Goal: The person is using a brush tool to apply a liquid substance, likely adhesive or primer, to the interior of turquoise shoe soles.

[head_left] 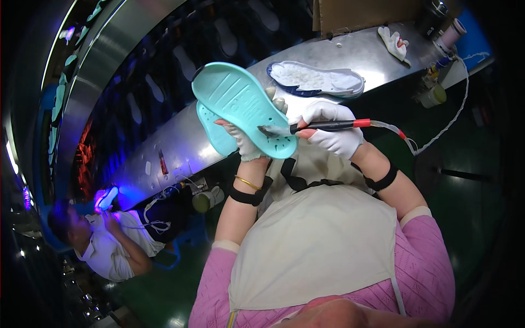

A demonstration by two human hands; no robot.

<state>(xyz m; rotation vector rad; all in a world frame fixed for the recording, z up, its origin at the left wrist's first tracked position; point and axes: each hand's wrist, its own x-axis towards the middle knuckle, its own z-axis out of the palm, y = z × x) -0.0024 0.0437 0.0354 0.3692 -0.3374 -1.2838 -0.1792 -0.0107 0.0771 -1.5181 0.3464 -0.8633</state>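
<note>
My left hand (246, 143), in a white fingerless-tipped glove, grips a turquoise shoe sole (236, 95) from below, its thumb over the near edge. A second turquoise sole (210, 128) sits behind the first, partly hidden by it. My right hand (334, 134), gloved the same way, is closed round a black brush (328, 126) with a red band and a tube at its tail. The wet-looking bristles touch the sole's face near its small holes. On the metal bench beyond lies a dark blue-edged, sole-shaped piece (322, 80) with a rough white inside.
A metal bench (186, 145) crosses ahead, beside a dark conveyor carrying several pale soles. A cardboard box (355, 15), a white glove (392, 45) and a dark cup (432, 19) stand or lie at the back right. The brush's tube (456, 117) loops right. A co-worker (112, 240) sits at left.
</note>
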